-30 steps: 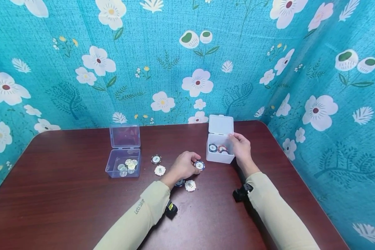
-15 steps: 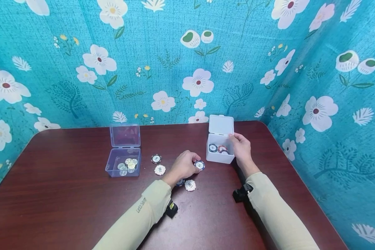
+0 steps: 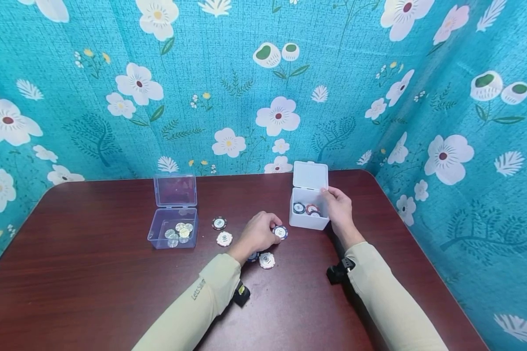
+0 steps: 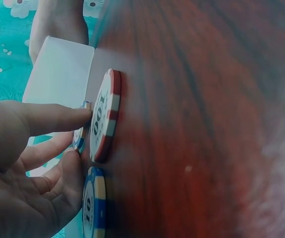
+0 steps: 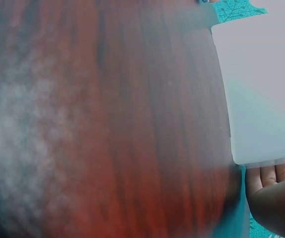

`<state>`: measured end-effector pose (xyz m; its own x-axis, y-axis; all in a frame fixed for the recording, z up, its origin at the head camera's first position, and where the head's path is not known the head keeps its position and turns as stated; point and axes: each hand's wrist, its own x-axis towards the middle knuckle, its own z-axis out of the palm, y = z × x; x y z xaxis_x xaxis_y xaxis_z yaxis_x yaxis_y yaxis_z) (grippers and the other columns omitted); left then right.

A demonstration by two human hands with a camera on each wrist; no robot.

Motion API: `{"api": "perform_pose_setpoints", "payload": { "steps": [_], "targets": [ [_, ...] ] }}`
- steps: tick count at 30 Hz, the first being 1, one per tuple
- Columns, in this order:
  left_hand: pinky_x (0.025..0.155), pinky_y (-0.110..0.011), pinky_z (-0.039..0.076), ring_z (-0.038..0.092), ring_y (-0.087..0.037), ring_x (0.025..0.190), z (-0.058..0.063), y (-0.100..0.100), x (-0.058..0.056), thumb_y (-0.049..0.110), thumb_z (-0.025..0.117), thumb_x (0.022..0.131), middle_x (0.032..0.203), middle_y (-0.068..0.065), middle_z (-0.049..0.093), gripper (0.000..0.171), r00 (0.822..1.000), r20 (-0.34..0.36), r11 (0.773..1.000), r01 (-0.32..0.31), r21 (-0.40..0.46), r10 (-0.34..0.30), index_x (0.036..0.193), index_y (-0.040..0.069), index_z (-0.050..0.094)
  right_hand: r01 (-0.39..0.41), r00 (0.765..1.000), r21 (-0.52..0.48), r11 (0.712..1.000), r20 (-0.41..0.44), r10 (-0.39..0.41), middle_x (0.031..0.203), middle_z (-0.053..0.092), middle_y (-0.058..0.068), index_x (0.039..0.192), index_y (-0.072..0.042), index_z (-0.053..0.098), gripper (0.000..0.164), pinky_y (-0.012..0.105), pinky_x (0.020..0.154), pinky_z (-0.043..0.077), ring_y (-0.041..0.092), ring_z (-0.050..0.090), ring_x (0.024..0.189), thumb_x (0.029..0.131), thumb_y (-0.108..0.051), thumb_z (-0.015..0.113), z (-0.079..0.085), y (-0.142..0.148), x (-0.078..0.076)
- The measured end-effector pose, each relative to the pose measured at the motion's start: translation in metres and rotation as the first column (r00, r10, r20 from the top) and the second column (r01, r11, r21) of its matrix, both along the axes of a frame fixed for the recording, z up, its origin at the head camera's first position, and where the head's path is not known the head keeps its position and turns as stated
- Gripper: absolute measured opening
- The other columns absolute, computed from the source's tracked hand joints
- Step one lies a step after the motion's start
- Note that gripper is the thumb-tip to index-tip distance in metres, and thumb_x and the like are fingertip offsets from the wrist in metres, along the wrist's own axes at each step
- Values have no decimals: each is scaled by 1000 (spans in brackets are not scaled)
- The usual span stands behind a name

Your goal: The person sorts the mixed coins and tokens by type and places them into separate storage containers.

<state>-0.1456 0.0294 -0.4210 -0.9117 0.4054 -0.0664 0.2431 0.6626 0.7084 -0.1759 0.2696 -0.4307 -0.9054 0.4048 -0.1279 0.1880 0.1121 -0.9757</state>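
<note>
My left hand pinches a blue chip; I'd brace the box firmly with my gripping right hand.

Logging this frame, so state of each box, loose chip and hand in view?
White plastic box: lid open, chips inside.
Clear plastic box: lid open, coins inside.
Blue 10 chip: pinched in left hand.
Other blue 10 chip: flat on table, partly hidden in head view.
Near white 100 chip: flat on table.
Far white 100 chip: flat on table.
Dark-edged chip: flat on table.
Right hand: gripping white box's right side.
</note>
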Motion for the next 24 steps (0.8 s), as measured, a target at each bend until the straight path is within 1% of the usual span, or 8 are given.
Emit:
{"api": "perform_pose_setpoints", "payload": {
  "steps": [4,8,11,16,19,24],
  "targets": [
    [81,-33,47,54,-16,87,-3,0,1,8,87,74,94,-2,58,34,1000,-25,1000,1,14,0,104,10,72,2,1000,5,1000,9,-2,137,56,18,134,-2,60,43,52,112,33,32,47,127,103,-31,58,0,0,1],
    [81,-33,47,54,-17,87,-4,0,4,6,85,75,94,-2,58,33,999,-40,1000,-1,31,2,105,11,71,4,1000,15,1000,17,-4,138,56,18,135,-2,60,44,53,113,32,32,47,128,103,-32,58,-1,1,0],
    [81,-34,47,54,-17,88,-2,-2,6,0,82,76,95,-3,58,34,999,-34,998,-9,58,11,105,11,70,8,1000,20,1000,17,-8,137,56,18,135,-2,60,43,52,112,33,32,47,127,103,-31,58,-1,0,0],
    [79,-34,47,55,-18,86,-1,-4,8,-6,78,76,93,-5,59,32,999,-33,993,-32,112,36,102,11,70,12,1000,22,1000,13,-13,137,56,19,134,-1,60,43,51,112,34,32,48,126,103,-30,58,-1,0,-2],
    [77,-34,47,55,-18,84,-2,-6,7,-8,76,76,90,-5,60,30,998,-37,989,-42,144,48,99,10,71,10,1000,19,1000,6,-10,136,57,19,134,0,60,43,50,111,34,32,49,125,103,-29,59,-1,0,-2],
    [76,-32,48,55,-15,79,-3,-8,4,-10,74,75,87,-4,62,30,999,-14,985,-50,165,53,96,11,71,8,1000,19,1000,-2,-8,134,58,19,133,-1,61,42,50,111,34,32,49,124,103,-29,59,-4,1,-2]
  ]
}}
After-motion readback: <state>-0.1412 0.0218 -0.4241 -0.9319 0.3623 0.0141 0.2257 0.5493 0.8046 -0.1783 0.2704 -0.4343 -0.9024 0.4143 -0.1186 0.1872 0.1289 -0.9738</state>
